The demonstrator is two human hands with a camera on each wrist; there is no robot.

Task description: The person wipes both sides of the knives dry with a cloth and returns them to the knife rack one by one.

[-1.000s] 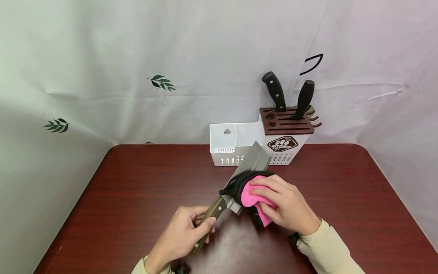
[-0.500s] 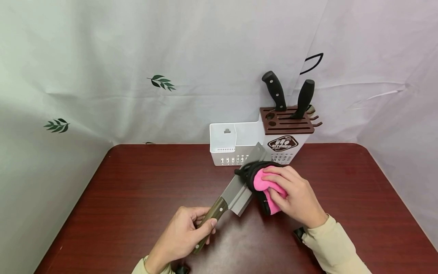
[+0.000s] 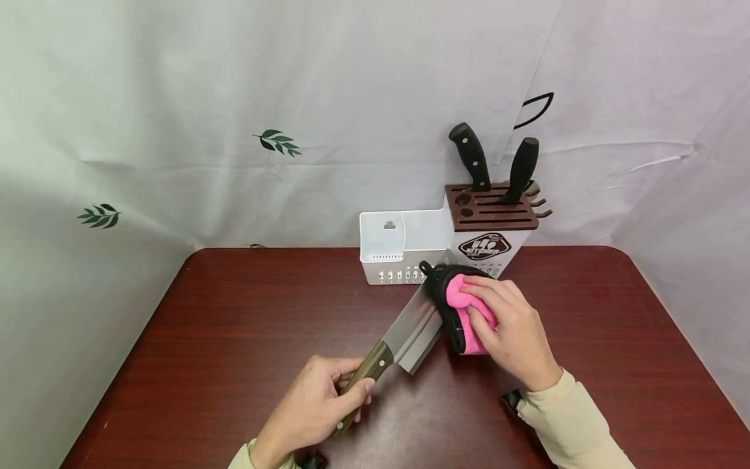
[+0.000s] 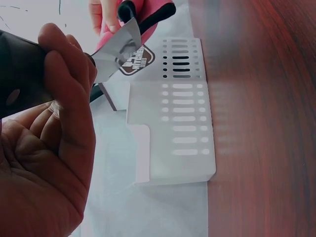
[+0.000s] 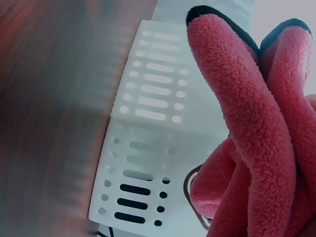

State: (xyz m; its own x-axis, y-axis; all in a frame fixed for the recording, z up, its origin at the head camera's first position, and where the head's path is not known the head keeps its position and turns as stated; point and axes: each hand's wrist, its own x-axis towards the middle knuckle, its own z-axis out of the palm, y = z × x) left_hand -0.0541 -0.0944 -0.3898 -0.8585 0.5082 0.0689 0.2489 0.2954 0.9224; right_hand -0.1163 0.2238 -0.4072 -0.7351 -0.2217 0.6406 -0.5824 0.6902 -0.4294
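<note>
In the head view my left hand (image 3: pixel 319 400) grips the wooden handle of a cleaver (image 3: pixel 413 326), its wide steel blade slanting up and away to the right. My right hand (image 3: pixel 515 326) holds a pink cloth with black trim (image 3: pixel 471 319), which is folded over the far end of the blade and hides the tip. From the left wrist, curled fingers (image 4: pixel 69 94) show around the handle, and a short stretch of blade runs up to the cloth. Thick pink folds of the cloth (image 5: pixel 247 113) fill the right side of the right wrist view, where the blade is hidden.
A white perforated knife rack (image 3: pixel 392 270) stands at the table's back edge, just beyond the cloth. Its brown slotted top (image 3: pixel 492 218) holds two black-handled knives (image 3: pixel 471 156), with hooks at the right side. Behind the dark red table (image 3: pixel 246 326) hangs a pale curtain (image 3: pixel 351 78).
My right hand has slid the cloth up along the blade, from near the handle to the far end. The left hand keeps its grip on the cleaver, which has barely shifted.
</note>
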